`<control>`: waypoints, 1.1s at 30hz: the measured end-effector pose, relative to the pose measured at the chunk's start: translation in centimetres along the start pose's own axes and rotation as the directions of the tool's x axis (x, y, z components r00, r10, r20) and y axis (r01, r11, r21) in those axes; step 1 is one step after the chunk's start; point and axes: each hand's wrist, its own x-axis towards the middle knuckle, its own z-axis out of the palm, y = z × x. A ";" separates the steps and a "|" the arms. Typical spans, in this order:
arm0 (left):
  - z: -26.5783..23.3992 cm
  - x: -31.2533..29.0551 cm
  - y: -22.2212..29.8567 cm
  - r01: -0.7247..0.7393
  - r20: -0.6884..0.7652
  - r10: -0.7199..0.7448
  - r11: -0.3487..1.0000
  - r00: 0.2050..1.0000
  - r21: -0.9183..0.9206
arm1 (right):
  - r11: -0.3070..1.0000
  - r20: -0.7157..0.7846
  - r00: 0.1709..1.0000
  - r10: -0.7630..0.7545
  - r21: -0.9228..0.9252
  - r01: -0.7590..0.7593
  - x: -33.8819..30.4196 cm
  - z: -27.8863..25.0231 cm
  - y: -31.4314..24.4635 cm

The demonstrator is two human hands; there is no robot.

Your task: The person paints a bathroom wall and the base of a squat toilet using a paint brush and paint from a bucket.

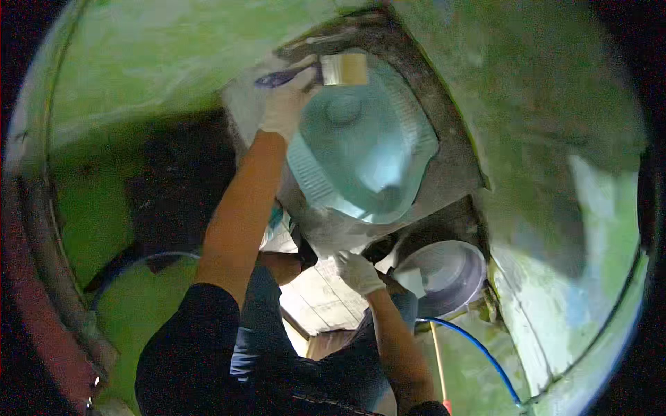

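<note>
My left hand [291, 93], in a pale glove, is stretched forward and closed round the dark purple handle of a wide paintbrush [354, 70]. The brush's metal band and tan bristles point right, over the far rim of a light blue squat toilet pan [340, 145]. That pan has ribbed foot rests at both sides and is set in a grey cement slab [433, 187]. Nearer to me, my right hand [359, 272], also gloved, is low by the slab's near edge. Its fingers are curled in, and whatever they may hold is hidden.
Right of my right hand stands a round greyish basin [454, 277] with something pale at its left side. A blue hose [479, 343] curves beside a thin stick [438, 353] with a red end. Pale planks [319, 298] lie between my knees. Green walls [527, 104] close in around.
</note>
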 end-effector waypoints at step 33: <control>19.9 12.3 -0.1 -0.300 0.182 0.283 0.461 0.942 0.835 | 0.965 0.025 0.995 -0.099 -0.242 0.102 8.4 -7.7 -1.2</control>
